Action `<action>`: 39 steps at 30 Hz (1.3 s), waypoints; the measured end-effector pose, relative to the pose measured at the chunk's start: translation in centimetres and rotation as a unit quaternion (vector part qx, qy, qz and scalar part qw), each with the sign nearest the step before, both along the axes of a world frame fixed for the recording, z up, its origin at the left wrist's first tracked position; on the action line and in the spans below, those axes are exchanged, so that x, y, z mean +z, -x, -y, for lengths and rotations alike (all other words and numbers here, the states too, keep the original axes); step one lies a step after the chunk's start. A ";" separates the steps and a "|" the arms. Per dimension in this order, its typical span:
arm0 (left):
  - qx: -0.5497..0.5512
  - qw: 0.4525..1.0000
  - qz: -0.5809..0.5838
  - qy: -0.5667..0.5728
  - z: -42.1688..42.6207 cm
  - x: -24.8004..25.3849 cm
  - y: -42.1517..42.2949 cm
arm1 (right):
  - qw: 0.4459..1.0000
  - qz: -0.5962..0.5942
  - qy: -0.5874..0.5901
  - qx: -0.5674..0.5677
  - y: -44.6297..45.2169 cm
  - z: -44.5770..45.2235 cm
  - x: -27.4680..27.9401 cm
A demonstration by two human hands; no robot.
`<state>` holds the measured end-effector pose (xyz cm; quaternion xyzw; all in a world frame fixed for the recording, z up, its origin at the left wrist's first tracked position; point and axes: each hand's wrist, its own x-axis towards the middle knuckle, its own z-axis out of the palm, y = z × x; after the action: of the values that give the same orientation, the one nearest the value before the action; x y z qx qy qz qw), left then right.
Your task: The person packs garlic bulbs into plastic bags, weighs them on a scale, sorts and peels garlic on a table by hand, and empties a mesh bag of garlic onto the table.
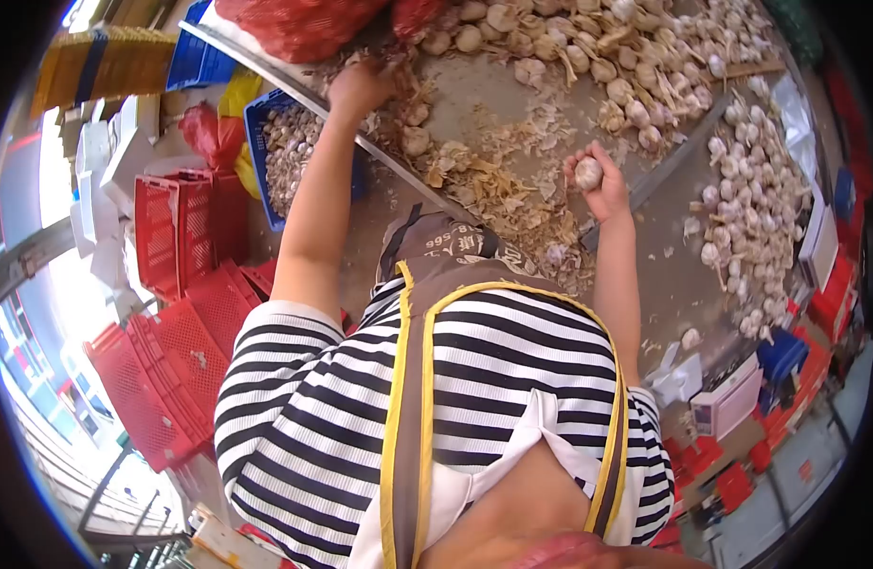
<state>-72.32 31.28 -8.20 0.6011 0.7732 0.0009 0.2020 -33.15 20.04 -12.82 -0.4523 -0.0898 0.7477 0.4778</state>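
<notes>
My right hand [602, 185] is raised over the metal table [474, 95], its fingers curled round a whitish garlic bulb [588, 173]. At the upper left of the view, my left hand [361, 87] reaches down beside the table's edge strip, close to garlic bulbs and a red mesh sack [304, 24]; its fingertips are hidden, so what they touch cannot be seen. Loose papery skins [512, 180] lie between the two hands. A heap of garlic with stems [588, 47] spreads along the table's far side.
Below the left forearm stands a blue crate [256, 142] of small garlic pieces. Red crates [162, 370] are stacked at the left. More garlic bulbs [740, 199] lie at the right, past a metal divider strip [678, 156]. A pink-and-white box [727, 398] sits at the lower right.
</notes>
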 end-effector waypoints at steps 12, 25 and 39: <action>-0.238 0.960 0.150 0.005 3.2 -4.5 -8.0 | 0.759 0.525 -0.272 0.271 10.0 0.5 -0.9; 0.044 0.974 0.221 0.015 3.3 0.5 -0.2 | 0.556 0.652 -0.305 0.415 16.4 -3.4 2.0; -0.030 0.497 0.849 0.175 7.0 2.9 -4.2 | 0.944 -0.265 -0.049 0.188 9.2 -2.1 4.1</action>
<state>-68.11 24.31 -5.34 0.2857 0.1949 0.3696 0.8624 -42.35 22.11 -8.73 -0.1884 -0.0799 0.9116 0.3566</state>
